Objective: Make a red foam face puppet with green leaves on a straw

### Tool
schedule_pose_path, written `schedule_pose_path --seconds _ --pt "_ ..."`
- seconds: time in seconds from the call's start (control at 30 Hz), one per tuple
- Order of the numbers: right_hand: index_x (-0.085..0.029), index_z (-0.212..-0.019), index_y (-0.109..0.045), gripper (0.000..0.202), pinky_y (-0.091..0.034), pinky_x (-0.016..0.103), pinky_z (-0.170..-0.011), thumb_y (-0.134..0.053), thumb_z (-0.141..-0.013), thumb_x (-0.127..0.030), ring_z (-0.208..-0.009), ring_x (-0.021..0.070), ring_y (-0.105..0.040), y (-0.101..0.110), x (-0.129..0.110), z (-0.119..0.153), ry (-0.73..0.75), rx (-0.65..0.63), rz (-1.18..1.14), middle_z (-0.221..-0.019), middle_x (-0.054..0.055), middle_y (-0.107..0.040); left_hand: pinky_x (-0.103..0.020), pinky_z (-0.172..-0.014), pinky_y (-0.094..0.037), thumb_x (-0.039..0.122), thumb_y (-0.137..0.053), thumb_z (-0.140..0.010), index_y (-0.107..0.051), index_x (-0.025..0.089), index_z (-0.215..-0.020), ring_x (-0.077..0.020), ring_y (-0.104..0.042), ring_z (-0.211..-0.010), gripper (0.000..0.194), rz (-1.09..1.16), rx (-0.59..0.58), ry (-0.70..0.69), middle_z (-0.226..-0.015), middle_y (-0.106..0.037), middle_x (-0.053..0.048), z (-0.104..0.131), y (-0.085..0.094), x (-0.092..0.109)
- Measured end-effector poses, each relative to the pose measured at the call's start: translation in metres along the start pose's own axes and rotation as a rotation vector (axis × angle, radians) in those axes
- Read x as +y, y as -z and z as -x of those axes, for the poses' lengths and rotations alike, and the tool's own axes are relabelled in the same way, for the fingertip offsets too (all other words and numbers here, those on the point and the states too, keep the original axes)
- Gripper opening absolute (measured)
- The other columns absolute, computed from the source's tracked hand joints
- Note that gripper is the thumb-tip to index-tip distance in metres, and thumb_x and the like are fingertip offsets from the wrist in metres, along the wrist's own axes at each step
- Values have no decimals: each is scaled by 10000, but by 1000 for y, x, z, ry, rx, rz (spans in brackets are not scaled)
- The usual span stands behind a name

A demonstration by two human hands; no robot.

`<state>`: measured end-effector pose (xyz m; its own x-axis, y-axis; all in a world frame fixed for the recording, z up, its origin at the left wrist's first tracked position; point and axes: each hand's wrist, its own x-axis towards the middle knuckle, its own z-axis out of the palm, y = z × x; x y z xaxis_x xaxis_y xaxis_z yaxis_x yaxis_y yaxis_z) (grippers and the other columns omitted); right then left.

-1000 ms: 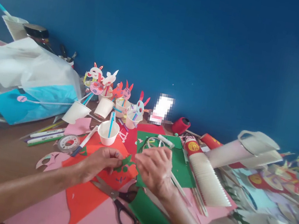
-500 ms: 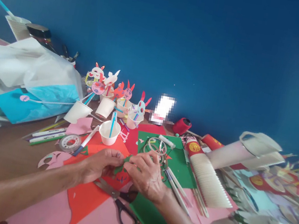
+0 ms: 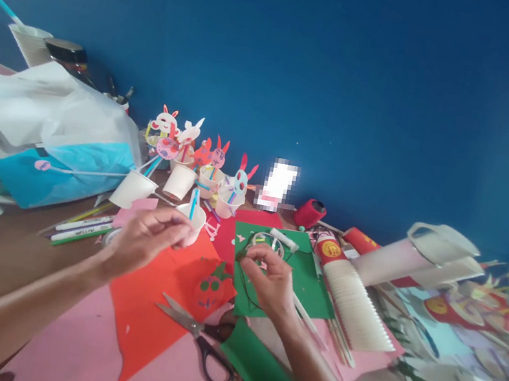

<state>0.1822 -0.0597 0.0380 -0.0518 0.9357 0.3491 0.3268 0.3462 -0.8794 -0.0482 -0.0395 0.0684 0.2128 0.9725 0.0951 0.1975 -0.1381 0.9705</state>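
My left hand (image 3: 147,239) is raised above the red paper sheet (image 3: 150,303), blurred, with its fingertips pinched together; I see nothing in it. It hovers beside a white cup with a blue straw (image 3: 193,214). My right hand (image 3: 271,279) is over the green paper sheet (image 3: 310,279), and its thumb and finger pinch a thin dark strip (image 3: 244,284) that loops down below it. Between the hands a red cut-out with green bits (image 3: 211,285) lies flat on the red sheet, touched by neither hand.
Black-handled scissors (image 3: 202,335) lie near me beside a green paper roll (image 3: 257,368). Bunny cup crafts (image 3: 199,168) stand by the blue wall. A stack of paper cups (image 3: 355,307), a red thread spool (image 3: 308,213), markers (image 3: 80,229) and a white bag (image 3: 47,108) crowd the table.
Both hands have let go of the red and green cut-out, which now lies on the red sheet. My left hand rose to the left; my right hand pulled back to the right.
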Motion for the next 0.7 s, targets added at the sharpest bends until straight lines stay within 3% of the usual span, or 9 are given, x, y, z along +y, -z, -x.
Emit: schedule_pose_path --seconds 0.07,0.1,0.17,0.23,0.33,0.43,0.57,0.7 --pt "-201 -685 -580 44 -364 257 -591 -616 -706 -213 -619 127 -479 1 3 -3 -162 26 -159 -649 -17 -540 -218 -511 -430 336 -564 -729 -623 179 -773 -129 -539 -569 173 -85 132 -31 -626 -602 -8 0 18 9" --pt "-199 -681 -576 62 -348 245 -556 -629 -693 -228 -578 113 -452 2 4 -4 -230 25 -234 -621 -26 -520 -208 -476 -412 334 -575 -721 -636 188 -799 -127 -533 -552 177 -140 129 -27 -639 -616 -11 1 25 12" --pt "-195 -670 -569 97 -313 226 -512 -647 -674 -253 -527 91 -406 1 5 -5 -320 8 -359 -582 -42 -484 -205 -487 -410 317 -593 -705 -664 201 -770 -132 -545 -565 151 -253 5 -46 -665 -636 -14 2 34 15" --pt "-192 -660 -565 120 -295 218 -500 -661 -657 -264 -515 82 -387 0 4 -6 -353 -2 -430 -570 -50 -469 -215 -546 -426 308 -569 -724 -682 214 -777 -142 -564 -603 157 -331 -220 -62 -709 -652 -15 2 32 12" --pt "-189 -656 -561 135 -282 215 -496 -669 -646 -268 -510 77 -372 -1 3 -6 -379 -1 -465 -559 -56 -458 -226 -602 -410 315 -537 -734 -695 225 -771 -146 -569 -625 186 -416 -329 -99 -716 -661 -8 3 13 -1" --pt "-184 -662 -561 141 -272 213 -489 -674 -641 -267 -503 71 -358 -2 4 -6 -394 -8 -482 -553 -59 -451 -238 -540 -363 380 -520 -725 -682 204 -756 -162 -561 -604 242 -504 -378 3 -666 -648 -22 6 -14 -21" --pt "-178 -669 -570 126 -278 206 -499 -671 -645 -248 -519 68 -365 -1 6 -6 -385 -20 -480 -570 -56 -460 -271 -572 -326 462 -533 -680 -624 206 -783 -203 -558 -669 291 -649 -347 51 -739 -637 -31 12 -39 -43" --pt "-179 -671 -575 124 -283 205 -497 -669 -642 -255 -521 71 -375 -1 7 -7 -384 -21 -464 -579 -54 -468 -278 -574 -305 475 -539 -658 -592 213 -773 -205 -554 -658 291 -678 -332 48 -756 -637 -30 14 -49 -53"
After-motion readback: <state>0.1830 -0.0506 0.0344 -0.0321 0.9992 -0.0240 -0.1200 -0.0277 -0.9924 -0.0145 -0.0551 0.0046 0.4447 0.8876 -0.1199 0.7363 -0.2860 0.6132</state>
